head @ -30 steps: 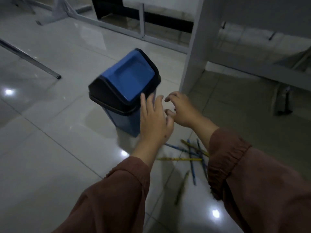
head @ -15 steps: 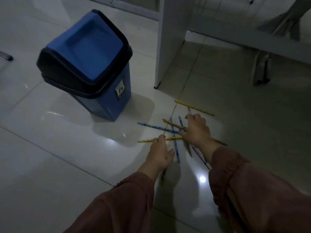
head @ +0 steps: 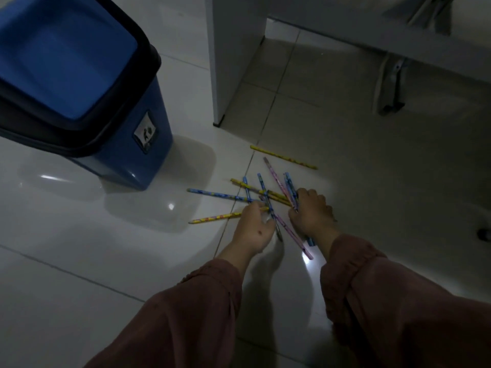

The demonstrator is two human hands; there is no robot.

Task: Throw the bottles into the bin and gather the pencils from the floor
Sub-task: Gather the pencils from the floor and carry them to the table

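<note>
Several pencils [head: 255,193], yellow, blue and pink, lie crossed on the white tiled floor. One yellow pencil [head: 283,157] lies apart, further back. My left hand [head: 253,229] rests on the pile's near left side, fingers curled around a blue pencil and the end of a yellow one. My right hand [head: 312,215] is closed over a bunch of blue and pink pencils at the pile's right side. The blue bin [head: 114,134] with its black rim and blue swing lid stands upright at the left. No bottles are in view.
A white furniture panel [head: 233,62] stands on the floor just behind the pencils. A grey metal bracket [head: 390,86] hangs under the furniture at the right. Bare tiles stretch to the left and front of the bin.
Both hands came down from in front of the bin to the floor and closed on the pencils. The view dropped closer; the bin now sits at the upper left.
</note>
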